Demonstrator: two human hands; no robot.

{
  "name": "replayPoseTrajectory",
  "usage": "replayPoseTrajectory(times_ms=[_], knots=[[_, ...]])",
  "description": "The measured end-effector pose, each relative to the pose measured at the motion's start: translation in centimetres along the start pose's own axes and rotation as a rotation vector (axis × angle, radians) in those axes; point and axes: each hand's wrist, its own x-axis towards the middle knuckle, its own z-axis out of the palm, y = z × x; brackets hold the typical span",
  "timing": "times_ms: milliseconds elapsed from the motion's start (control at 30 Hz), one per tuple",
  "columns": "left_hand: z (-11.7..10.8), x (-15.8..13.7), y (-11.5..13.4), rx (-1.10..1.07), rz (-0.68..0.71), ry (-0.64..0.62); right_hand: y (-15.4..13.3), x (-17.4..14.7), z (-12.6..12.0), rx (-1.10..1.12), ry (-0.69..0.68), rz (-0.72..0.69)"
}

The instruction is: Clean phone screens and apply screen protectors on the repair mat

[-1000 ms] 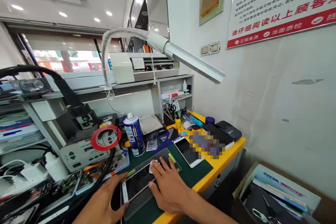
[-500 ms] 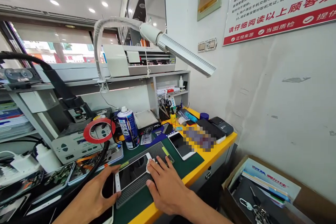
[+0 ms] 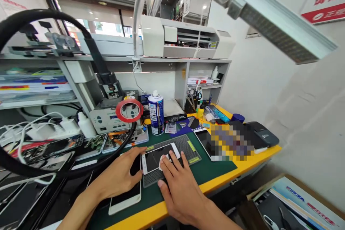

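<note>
A white phone with a dark screen lies face up on a grey perforated pad. My left hand holds its left end, thumb and forefinger at the two corners. Over the screen, my right hand presses a small white wipe with its fingertips; the fingers hide most of the wipe. Another white-framed phone lies partly beneath my left hand. To the right of the pad is a third white phone, face up and partly blurred out.
Behind the pad stand a blue-and-white spray can and a red tape roll. Phone parts in trays and a black hose crowd the left. A lamp overhangs the upper right. An open box sits low at right.
The view has turned left and come closer to the bench. My right hand with the wipe has slid from the phone's right end toward the screen's middle. My left hand stays at the left end.
</note>
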Motion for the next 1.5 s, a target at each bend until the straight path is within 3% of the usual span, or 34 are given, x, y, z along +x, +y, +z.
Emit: replayPoseTrajectory(times_ms=[433,833,1133,1300,1500], knots=[[1.0,0.4,-2.0,-0.086,0.002,0.025,-4.8,2.0,1.8,0.071,0.038,-0.121],[1.1,0.7,-2.3,-0.092,0.011,0.044,-3.8,-0.2,1.9,0.108,0.078,-0.097],[1.3,0.6,-2.6,-0.156,0.008,0.081,-4.6,3.0,1.8,0.083,0.035,-0.037],[1.7,0.8,-2.6,-0.187,0.01,0.117,-4.4,4.6,2.3,0.036,0.082,-0.045],[2.4,0.9,-3.1,-0.201,0.031,0.206,-4.5,6.2,2.9,0.013,0.059,-0.03]])
